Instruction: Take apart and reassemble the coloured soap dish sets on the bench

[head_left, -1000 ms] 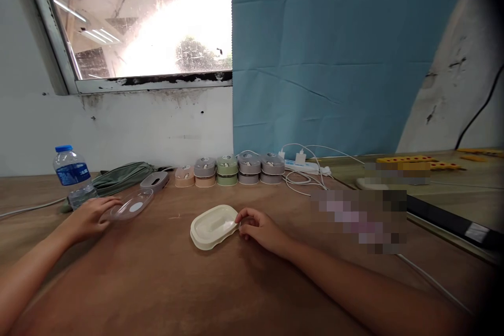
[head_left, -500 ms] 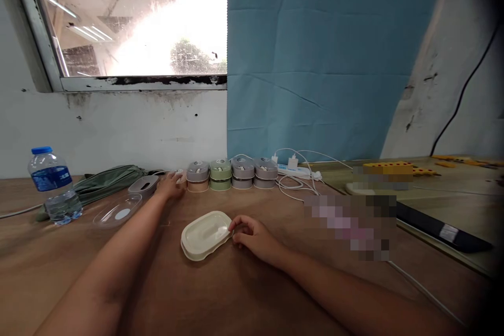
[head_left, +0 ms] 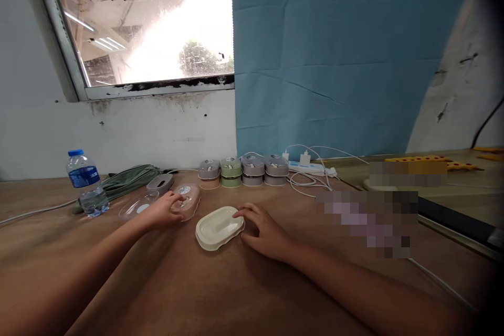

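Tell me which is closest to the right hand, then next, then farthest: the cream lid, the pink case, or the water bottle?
1. Cream lid: touching the right hand, just to its left.
2. Pink case: farther left, under the left hand.
3. Water bottle: far left, near the wall.
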Tool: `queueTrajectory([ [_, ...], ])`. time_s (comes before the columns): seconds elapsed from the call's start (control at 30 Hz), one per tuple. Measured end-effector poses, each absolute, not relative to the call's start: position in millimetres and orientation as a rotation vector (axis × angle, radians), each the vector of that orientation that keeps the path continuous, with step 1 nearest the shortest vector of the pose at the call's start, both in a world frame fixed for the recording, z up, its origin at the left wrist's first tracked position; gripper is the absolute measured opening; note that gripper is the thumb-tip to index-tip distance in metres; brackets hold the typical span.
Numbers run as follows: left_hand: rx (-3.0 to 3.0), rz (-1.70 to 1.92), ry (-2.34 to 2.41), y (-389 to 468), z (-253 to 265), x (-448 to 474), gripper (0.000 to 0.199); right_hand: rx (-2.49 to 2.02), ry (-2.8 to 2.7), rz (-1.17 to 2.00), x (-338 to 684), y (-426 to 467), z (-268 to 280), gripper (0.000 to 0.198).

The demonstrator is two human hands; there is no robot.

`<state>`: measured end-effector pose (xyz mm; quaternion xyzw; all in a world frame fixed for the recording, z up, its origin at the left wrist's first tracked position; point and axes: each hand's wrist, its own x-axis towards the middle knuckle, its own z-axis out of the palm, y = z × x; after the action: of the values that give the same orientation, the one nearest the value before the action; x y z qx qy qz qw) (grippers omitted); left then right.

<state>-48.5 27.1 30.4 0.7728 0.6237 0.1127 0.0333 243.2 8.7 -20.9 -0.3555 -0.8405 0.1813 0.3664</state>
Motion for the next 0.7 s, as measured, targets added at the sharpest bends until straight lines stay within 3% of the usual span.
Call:
queueTrajectory([
  [0.33, 2.585, 0.484, 1.489, 18, 28, -4, 0.050, -0.423, -2.672, 0.441, 257, -2, 2, 0.019],
  [0.5, 2.762, 0.559, 1.262, -8, 50, 19, 0.032, -0.412, -2.657, 0.288, 262, -6, 6, 0.020],
  [0.7, 2.880, 0.362, 1.065, -64, 68, 21, 0.017, -0.389, -2.608, 0.085, 257, -10, 6, 0.022],
])
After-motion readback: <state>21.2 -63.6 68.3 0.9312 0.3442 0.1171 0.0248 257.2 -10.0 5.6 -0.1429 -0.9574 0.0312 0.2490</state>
